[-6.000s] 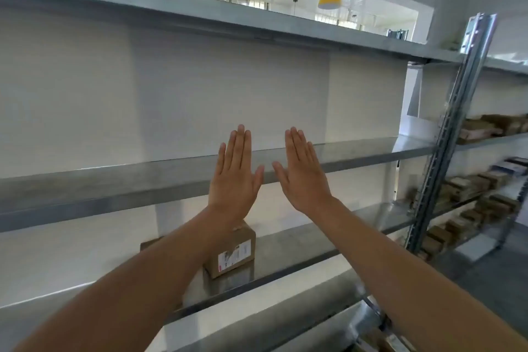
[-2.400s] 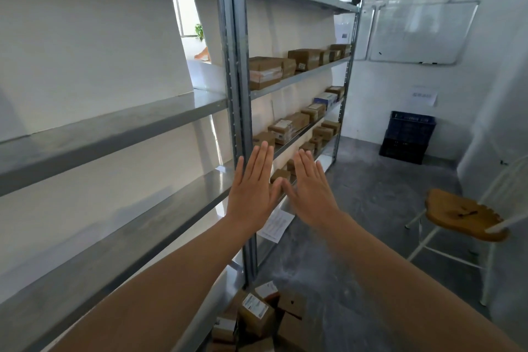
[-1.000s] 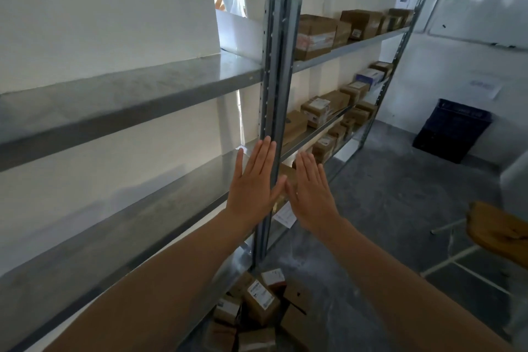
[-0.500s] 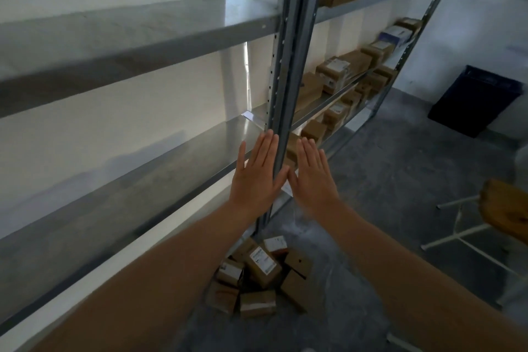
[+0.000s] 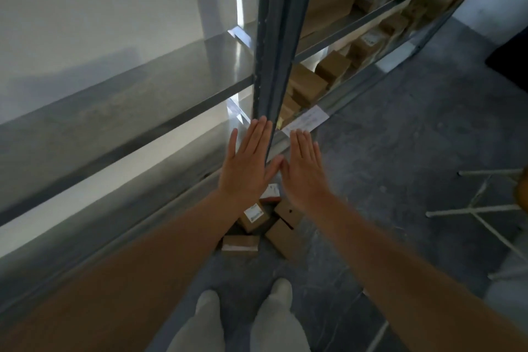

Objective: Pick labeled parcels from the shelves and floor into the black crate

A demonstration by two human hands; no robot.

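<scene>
Looking down through the head camera, I am seeing the metal shelving (image 5: pixel 148 100) filling the left half of the view, its near bays bare and its top cut off by the frame. Further along, brown parcels on the shelves (image 5: pixel 328 6) are blurring together, so I cannot count them or read their labels. At the right edge, a dark shape (image 5: pixel 511 57) is showing only a corner, too little for me to say whether it is the black crate. A white chair frame (image 5: pixel 480 203) is also being cropped there.

Both arms are reaching straight forward, palms facing down and away. My left hand (image 5: pixel 247 164) is holding its grip spread flat, fingers together, thumb out, grasping nothing. My right hand (image 5: pixel 304 168) is mirroring it, equally empty, with the thumbs nearly touching.

Beneath the hands, a small pile of parcels (image 5: pixel 265 226) is lying on the grey floor (image 5: pixel 400 137) beside the upright post (image 5: pixel 274 46), partly hidden by the wrists. White labels are showing on two of them, their print too small to read.
</scene>
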